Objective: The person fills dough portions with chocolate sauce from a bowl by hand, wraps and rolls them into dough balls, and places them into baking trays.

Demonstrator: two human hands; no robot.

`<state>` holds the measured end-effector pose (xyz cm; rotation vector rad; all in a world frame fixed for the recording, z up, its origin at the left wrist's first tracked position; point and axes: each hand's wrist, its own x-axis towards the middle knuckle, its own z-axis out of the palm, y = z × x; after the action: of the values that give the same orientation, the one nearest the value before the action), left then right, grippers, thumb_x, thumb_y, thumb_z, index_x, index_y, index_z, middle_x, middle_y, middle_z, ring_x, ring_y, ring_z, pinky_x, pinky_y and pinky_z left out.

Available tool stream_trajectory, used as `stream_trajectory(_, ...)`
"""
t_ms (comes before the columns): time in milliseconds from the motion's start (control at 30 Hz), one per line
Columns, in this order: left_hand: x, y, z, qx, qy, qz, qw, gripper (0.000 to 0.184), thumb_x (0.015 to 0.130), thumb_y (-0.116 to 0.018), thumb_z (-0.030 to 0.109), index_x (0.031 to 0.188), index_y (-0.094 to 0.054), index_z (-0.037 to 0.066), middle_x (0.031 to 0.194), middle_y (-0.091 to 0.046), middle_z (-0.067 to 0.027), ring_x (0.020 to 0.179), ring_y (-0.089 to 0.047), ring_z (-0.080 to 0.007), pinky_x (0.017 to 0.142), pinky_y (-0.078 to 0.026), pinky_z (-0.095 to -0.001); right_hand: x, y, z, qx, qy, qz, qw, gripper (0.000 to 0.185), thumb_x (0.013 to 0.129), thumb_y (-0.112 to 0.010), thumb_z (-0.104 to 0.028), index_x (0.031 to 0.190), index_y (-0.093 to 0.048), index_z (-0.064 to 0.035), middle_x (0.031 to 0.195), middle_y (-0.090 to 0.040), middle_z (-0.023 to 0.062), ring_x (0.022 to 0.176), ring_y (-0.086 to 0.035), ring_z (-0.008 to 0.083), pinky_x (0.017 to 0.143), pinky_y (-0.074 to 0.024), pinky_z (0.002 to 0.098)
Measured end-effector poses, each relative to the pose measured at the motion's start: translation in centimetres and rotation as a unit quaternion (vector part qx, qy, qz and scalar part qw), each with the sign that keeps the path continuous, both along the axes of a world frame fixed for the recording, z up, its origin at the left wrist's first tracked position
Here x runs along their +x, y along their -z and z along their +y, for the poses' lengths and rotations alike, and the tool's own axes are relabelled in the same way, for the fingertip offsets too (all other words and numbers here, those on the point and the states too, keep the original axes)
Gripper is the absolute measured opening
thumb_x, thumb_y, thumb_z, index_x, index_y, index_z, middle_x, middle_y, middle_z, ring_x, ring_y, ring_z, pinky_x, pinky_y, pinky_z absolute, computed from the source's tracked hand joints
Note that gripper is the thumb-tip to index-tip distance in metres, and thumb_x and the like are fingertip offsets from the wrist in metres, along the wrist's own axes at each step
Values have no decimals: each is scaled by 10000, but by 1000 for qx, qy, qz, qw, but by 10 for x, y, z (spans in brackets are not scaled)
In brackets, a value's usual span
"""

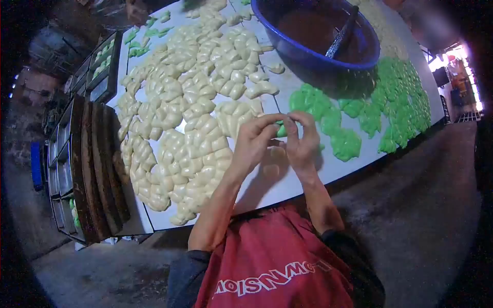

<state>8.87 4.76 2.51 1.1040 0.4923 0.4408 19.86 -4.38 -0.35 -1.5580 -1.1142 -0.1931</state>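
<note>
Both of my hands meet above the white table, near its front edge. A small piece of green dough shows between them. My left hand has its fingers closed on one side of it. Thumb and fingers of my right hand pinch the other side. Left of my hands, many cream-coloured dough pieces lie massed together. Green dough pieces lie just to the right, with more green dough spread farther right.
A blue basin with brown contents and a metal utensil stands at the back. Stacked trays line the table's left side. Parts of another person's hand show at the top left.
</note>
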Motion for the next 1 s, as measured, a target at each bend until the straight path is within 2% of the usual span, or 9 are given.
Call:
stream_trajectory(33,1,1,-4,17,-6,-9,1000,283,977,-530,139,1201,-634,0,1088,-665,-102,898,-661,-160,785,-581,-316,3,1,-2,-33,25,-93,995,227,852,-716,-108,1038,-607,-34,986,-602,106,886,-602,252,782,-497,374)
stream_trajectory(100,0,3,-11,49,-20,-29,998,286,978,-526,135,1199,-632,-12,1116,-660,-109,901,-659,-164,824,-571,-320,0,-1,2,-1,44,47,998,151,831,-738,-118,874,-615,-42,817,-600,88,750,-607,255,650,-483,373)
stream_trajectory(267,-6,2,-14,74,-49,85,992,307,913,-680,184,1144,-664,-17,770,-661,-8,701,-576,-44,611,-479,-207,-4,-7,-10,-131,7,163,978,148,850,-723,-140,901,-629,-38,819,-634,104,724,-628,258,613,-487,353)
stream_trajectory(467,-19,16,-12,-9,-30,89,996,337,932,-663,201,1193,-642,-12,1076,-675,-97,873,-630,-115,753,-517,-257,-13,-7,-48,-153,-104,27,982,324,858,-712,-85,1146,-583,-13,1033,-651,120,883,-667,250,781,-536,325)
stream_trajectory(500,-18,15,-13,-43,-28,73,996,349,941,-653,206,1216,-630,-8,1124,-663,-109,892,-628,-116,759,-518,-260,-13,-5,-54,-154,-98,173,968,316,864,-704,-73,1147,-578,-8,1036,-651,118,892,-663,231,788,-535,319)
stream_trajectory(567,-23,28,-5,127,29,120,984,348,952,-612,257,1233,-625,52,1163,-645,-125,937,-644,-160,770,-530,-286,-13,6,-68,-143,-78,450,878,302,878,-687,-49,1150,-566,2,1040,-651,114,909,-655,194,803,-534,306)
stream_trajectory(633,-23,36,0,353,64,116,926,336,945,-597,285,1208,-640,79,1118,-659,-124,931,-657,-194,771,-533,-302,-3,11,-81,-110,-71,485,864,270,900,-639,-21,1144,-527,5,1036,-631,111,934,-641,179,804,-536,296)
stream_trajectory(767,-15,45,2,438,155,137,875,299,864,-659,234,1112,-671,67,1007,-653,-126,914,-649,-301,791,-512,-357,3,18,-95,-109,-38,492,863,240,915,-607,-29,1124,-494,0,1021,-598,119,915,-640,190,796,-549,310)
stream_trajectory(1000,-11,42,8,278,185,152,930,252,820,-705,196,982,-700,3,839,-651,-146,801,-628,-300,699,-485,-346,-15,8,-93,-184,-56,530,826,202,936,-594,-47,1099,-499,25,1059,-618,156,961,-645,199,825,-557,310)
